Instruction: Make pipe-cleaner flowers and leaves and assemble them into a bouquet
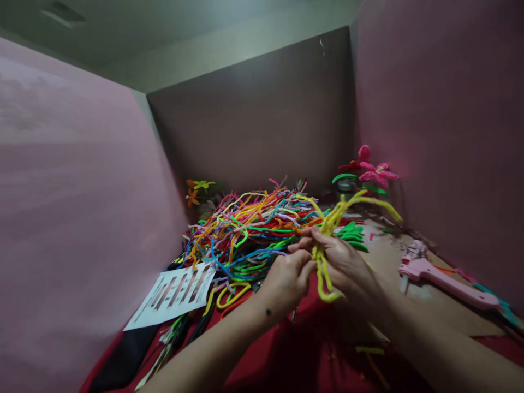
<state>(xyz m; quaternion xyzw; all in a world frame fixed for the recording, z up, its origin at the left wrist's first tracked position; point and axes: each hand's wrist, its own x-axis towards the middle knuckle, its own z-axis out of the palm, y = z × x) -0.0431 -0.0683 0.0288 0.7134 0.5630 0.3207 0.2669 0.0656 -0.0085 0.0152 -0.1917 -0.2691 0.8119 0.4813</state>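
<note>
My right hand [341, 262] is closed around a bunch of yellow pipe cleaners [331, 221], whose bent strands fan out above the fingers and loop down below them. Close against it, my left hand [289, 278] pinches the lower part of the same yellow bunch between thumb and fingers. Behind both hands spreads a large tangled heap of pipe cleaners [254, 229] in many colours. A green cluster of looped pipe cleaners [351, 236] lies just beyond my right hand.
At the right, a pink glue gun [446, 281] rests on a cardboard sheet [462, 322]. A printed paper [172, 295] lies at the left. Pink pipe-cleaner flowers [379, 173] stand at the back right, orange and yellow flowers [198, 188] at the back left. Pink partitions [82, 191] enclose the red-covered table.
</note>
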